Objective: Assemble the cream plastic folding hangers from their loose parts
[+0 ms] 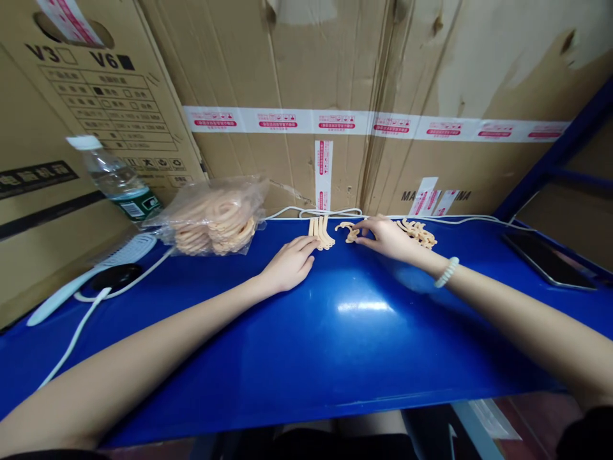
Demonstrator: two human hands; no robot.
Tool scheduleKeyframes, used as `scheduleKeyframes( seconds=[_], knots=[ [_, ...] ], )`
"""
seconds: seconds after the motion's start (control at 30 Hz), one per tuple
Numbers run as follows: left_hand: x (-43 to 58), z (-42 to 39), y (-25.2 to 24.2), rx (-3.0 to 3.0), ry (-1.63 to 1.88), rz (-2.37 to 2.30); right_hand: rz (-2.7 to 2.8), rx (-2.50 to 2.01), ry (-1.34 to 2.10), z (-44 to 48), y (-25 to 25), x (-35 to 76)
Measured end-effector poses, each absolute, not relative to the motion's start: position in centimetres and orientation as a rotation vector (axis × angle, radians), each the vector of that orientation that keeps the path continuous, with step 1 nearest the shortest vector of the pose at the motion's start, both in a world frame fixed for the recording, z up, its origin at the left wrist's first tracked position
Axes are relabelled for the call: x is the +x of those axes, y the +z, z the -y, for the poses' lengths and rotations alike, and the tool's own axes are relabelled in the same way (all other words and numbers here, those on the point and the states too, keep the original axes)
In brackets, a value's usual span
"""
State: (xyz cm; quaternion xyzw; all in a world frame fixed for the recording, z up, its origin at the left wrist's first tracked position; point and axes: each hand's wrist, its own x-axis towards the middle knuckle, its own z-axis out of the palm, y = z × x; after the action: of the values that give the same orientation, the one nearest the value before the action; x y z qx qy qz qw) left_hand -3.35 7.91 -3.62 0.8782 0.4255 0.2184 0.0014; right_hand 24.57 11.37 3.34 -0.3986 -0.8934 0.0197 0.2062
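Observation:
Several beige curved strips [322, 231] lie side by side in a row at the back of the blue table. My left hand [290, 263] rests flat there, its fingers stretched out and the tips touching the row's left edge. To the right, my right hand [387, 237] has thumb and forefinger closed at a small cluster of beige curved pieces [352, 234], pinching one; its exact hold is partly hidden by the fingers. A loose heap of the same pieces [419, 235] sits behind my right wrist.
On the left stand a clear plastic bag [215, 217] of beige rings, a water bottle [119, 182], a pale hairbrush [96, 275] and a black round object [116, 276] with a white cable. A phone [548, 259] lies right. Cardboard [287, 166] walls the back of the blue table [297, 358].

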Motion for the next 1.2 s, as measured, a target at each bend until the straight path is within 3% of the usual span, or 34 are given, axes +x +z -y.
scheduleKeyframes(
  seconds=[0.4,0.73,0.97,1.2],
  knots=[
    [-3.2,-7.6,-3.4,2.767,0.788,-1.243,2.365,-1.091,0.289,-14.0,1.3,24.0],
    [-3.2,-7.4,-2.6,2.755,0.849,-1.151,2.022,-1.05,0.495,-11.2,3.3,24.3],
    [-1.5,-4.6,0.1,2.754,1.143,-1.102,1.637,-0.914,1.077,-4.4,3.9,24.1],
    [1.2,-1.2,1.0,2.324,1.243,-0.819,1.377,-0.818,1.26,-2.4,1.5,22.2]
  ],
)
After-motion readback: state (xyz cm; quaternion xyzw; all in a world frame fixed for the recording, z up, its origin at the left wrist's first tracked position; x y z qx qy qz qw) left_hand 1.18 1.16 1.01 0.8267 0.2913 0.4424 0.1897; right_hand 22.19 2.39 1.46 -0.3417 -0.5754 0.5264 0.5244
